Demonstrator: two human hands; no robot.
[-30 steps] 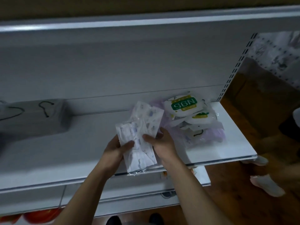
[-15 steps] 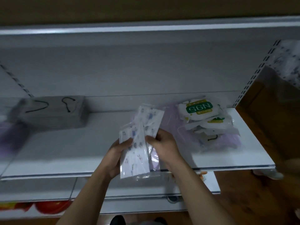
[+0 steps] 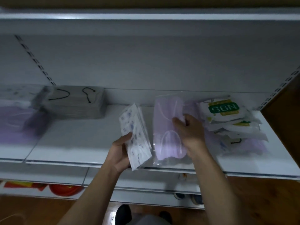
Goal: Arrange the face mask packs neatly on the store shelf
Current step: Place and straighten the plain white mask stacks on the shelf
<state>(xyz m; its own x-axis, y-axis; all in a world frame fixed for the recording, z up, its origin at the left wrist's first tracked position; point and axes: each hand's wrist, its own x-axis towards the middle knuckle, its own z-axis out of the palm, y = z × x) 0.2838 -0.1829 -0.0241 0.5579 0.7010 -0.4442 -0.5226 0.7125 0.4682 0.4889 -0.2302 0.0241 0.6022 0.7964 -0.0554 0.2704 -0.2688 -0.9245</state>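
My left hand (image 3: 122, 149) grips a few white printed mask packs (image 3: 135, 135), held upright over the front of the white shelf (image 3: 78, 143). My right hand (image 3: 190, 132) holds a lilac mask pack (image 3: 167, 124) in clear plastic, lifted just right of the printed ones. A loose heap of packs lies at the shelf's right end, topped by a white N95 pack (image 3: 223, 108), with lilac packs (image 3: 250, 146) under it. A grey mask stack (image 3: 73, 103) with black ear loops sits at the back left. Blurred lilac packs (image 3: 14, 125) lie at the far left.
The shelf's front edge runs just under my hands. A lower shelf (image 3: 146, 190) juts out beneath it, with red items (image 3: 63, 190) at the lower left. A slotted upright (image 3: 279, 88) ends the shelf on the right; wooden floor (image 3: 259, 205) lies below.
My hands have separated: the left keeps the printed packs, while the right now holds a lilac pack away from them. The view has swung left, showing more of the grey stack and far-left packs.
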